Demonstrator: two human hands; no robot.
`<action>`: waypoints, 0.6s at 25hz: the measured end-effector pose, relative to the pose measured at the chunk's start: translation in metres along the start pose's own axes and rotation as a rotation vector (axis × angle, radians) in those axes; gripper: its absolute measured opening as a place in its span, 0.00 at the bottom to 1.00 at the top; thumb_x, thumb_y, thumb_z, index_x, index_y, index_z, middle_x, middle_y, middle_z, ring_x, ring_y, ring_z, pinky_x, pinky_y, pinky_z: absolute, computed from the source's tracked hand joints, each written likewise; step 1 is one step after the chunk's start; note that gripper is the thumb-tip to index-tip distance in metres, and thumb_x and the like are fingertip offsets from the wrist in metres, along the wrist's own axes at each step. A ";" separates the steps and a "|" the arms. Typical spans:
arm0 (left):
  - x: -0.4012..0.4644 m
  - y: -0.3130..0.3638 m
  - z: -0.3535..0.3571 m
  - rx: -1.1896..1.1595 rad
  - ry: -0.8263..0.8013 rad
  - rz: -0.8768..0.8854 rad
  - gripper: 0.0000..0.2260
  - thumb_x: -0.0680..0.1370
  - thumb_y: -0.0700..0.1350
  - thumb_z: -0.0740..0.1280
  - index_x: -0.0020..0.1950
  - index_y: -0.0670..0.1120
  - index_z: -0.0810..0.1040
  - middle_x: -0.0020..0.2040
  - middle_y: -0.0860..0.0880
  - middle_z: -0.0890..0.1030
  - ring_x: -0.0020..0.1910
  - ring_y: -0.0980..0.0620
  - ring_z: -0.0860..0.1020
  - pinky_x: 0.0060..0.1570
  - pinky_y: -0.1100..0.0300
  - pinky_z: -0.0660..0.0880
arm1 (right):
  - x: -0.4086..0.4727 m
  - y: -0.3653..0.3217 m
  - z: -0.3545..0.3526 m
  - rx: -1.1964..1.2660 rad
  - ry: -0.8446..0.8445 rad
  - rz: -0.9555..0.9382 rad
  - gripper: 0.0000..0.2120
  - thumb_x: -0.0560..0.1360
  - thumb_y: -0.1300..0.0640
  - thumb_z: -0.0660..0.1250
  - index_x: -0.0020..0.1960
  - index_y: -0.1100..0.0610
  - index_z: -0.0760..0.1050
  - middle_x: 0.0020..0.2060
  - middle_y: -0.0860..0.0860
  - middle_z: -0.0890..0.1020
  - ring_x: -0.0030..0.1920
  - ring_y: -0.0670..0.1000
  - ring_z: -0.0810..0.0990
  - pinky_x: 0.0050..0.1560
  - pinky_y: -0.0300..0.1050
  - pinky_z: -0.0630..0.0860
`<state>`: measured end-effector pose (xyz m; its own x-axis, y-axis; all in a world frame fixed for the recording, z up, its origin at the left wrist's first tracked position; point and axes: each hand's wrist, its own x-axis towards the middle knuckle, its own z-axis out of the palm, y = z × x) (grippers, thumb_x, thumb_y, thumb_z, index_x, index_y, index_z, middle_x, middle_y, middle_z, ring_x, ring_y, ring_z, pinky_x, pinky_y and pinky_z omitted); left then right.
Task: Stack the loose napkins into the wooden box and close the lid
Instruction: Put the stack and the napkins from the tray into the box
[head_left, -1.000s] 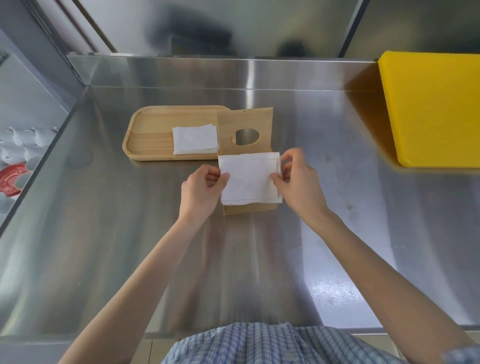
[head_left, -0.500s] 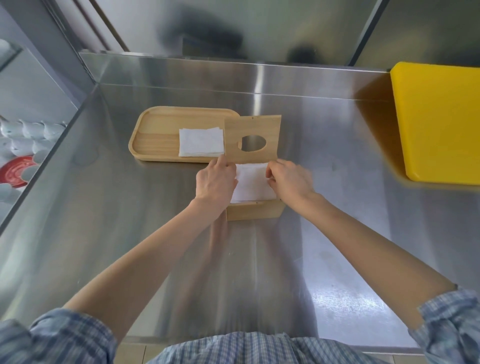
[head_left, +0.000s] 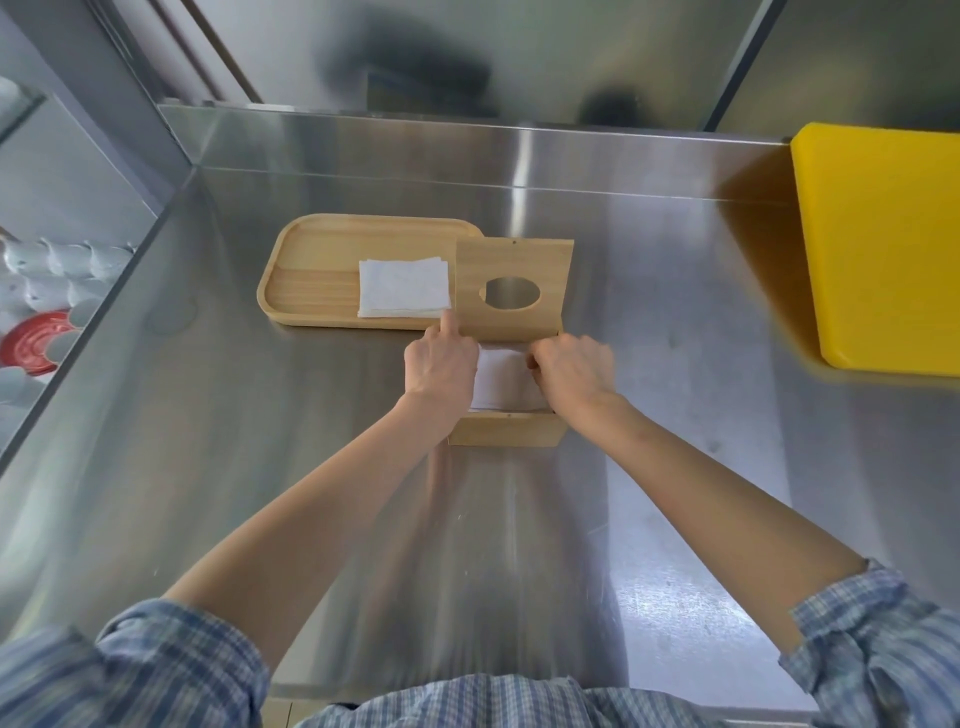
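Observation:
A small wooden box (head_left: 506, 430) stands on the steel counter with its lid (head_left: 514, 289) raised at the back; the lid has an oval hole. White napkins (head_left: 501, 379) lie inside the box. My left hand (head_left: 440, 360) rests on the box's left side, index finger stretched forward, its other fingers down on the napkins. My right hand (head_left: 571, 366) presses on the napkins' right edge with curled fingers. A second stack of white napkins (head_left: 403, 289) lies on a wooden tray (head_left: 311, 280) behind and to the left.
A yellow cutting board (head_left: 883, 249) lies at the right of the steel counter (head_left: 649, 322). A steel back wall rises behind. Left of the counter edge, lower down, sit white cups and a red dish (head_left: 31, 343).
Both hands lowered the napkins from above the box down into it. My left index finger now points forward. The view shifted slightly closer.

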<state>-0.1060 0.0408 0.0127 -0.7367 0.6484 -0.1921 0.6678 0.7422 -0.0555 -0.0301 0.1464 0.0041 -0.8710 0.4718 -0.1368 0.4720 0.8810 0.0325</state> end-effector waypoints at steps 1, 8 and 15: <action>0.000 0.000 -0.001 -0.001 0.002 0.004 0.12 0.78 0.42 0.64 0.61 0.42 0.74 0.64 0.44 0.67 0.56 0.47 0.75 0.41 0.60 0.67 | 0.000 0.000 -0.001 -0.001 -0.007 -0.002 0.13 0.76 0.67 0.57 0.53 0.57 0.78 0.52 0.57 0.82 0.54 0.61 0.79 0.40 0.44 0.64; -0.006 -0.005 -0.009 -0.034 0.100 0.174 0.13 0.80 0.45 0.59 0.62 0.42 0.72 0.62 0.45 0.73 0.62 0.46 0.72 0.54 0.55 0.68 | -0.016 0.001 -0.019 0.117 0.060 -0.042 0.10 0.78 0.62 0.59 0.56 0.60 0.76 0.57 0.57 0.74 0.54 0.59 0.76 0.42 0.49 0.70; 0.004 0.003 0.002 0.383 -0.217 0.336 0.18 0.82 0.51 0.50 0.63 0.48 0.73 0.63 0.48 0.76 0.65 0.47 0.68 0.63 0.53 0.59 | -0.013 -0.015 -0.007 -0.084 -0.185 -0.113 0.14 0.73 0.69 0.58 0.53 0.58 0.76 0.54 0.54 0.79 0.55 0.55 0.77 0.48 0.45 0.55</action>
<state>-0.1063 0.0454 0.0099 -0.4644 0.7591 -0.4562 0.8833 0.3596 -0.3008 -0.0270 0.1275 0.0127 -0.8743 0.3620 -0.3234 0.3531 0.9314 0.0879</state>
